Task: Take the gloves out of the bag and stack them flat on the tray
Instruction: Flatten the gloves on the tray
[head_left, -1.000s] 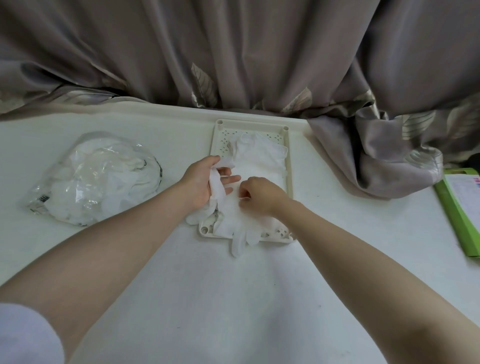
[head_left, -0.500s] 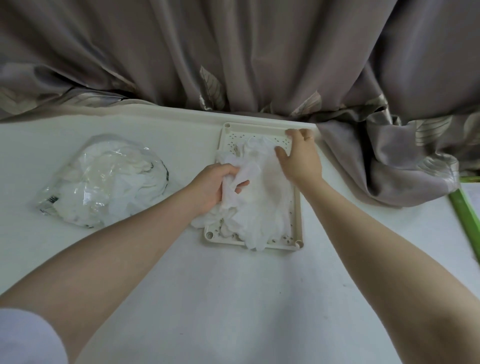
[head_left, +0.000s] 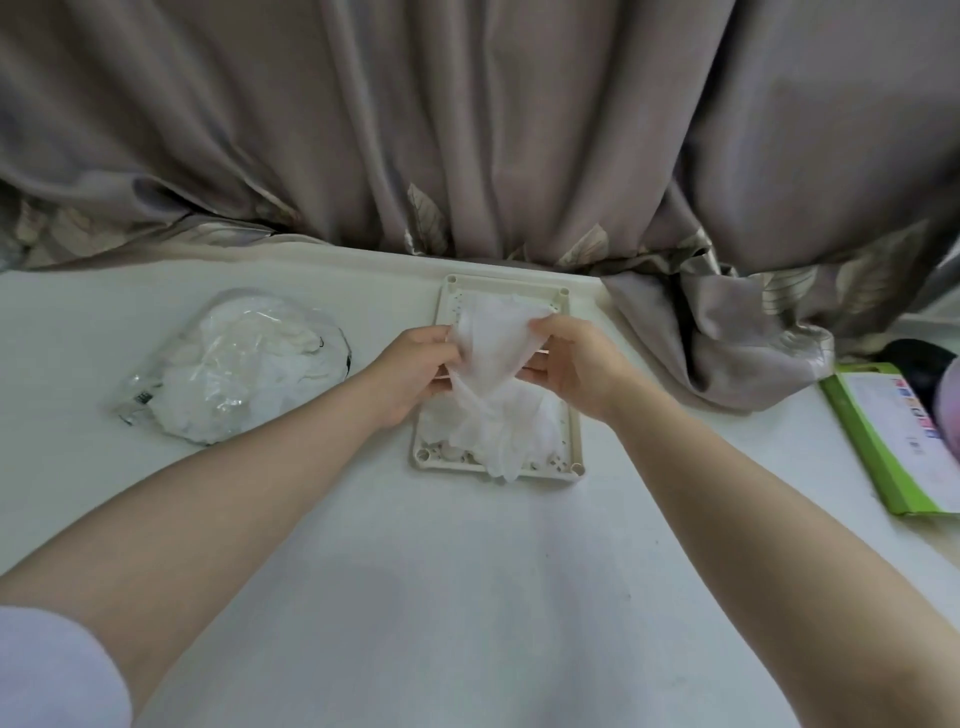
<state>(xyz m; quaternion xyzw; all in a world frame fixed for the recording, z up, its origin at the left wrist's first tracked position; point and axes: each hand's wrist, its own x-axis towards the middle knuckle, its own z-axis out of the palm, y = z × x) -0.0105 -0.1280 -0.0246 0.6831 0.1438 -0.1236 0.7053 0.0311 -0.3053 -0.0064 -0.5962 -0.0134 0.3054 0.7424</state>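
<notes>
Curtain (head_left: 467, 130): grey-brown, leaf print, hangs across the whole back and piles onto the far right of the table; its folds lie just beside the tray's right rim and could snag a glove spread too wide. Table (head_left: 467, 597): white, bare in front of the person. Bag (head_left: 234, 369): clear plastic, lying to the left, well apart from the tray, with white gloves inside, so by my judgement the task is partway done. Tray (head_left: 575, 441): cream, perforated, with a loose heap of gloves (head_left: 524, 421) on it, crumpled rather than flat, one tip hanging over the near rim. Green box (head_left: 883, 441): at the right edge, clear of the work; a dark object behind it is too cut off to identify. Left hand (head_left: 410, 374) and right hand (head_left: 576, 364): each pinches, fingers closed, one side of a single thin glove (head_left: 493, 348) held raised above the tray and stretched between them. Risks: the film may cling to the fingers or fold on itself as it is laid down; pressing it onto the uneven heap may leave the stack lumpy or push the overhanging glove off the rim.
</notes>
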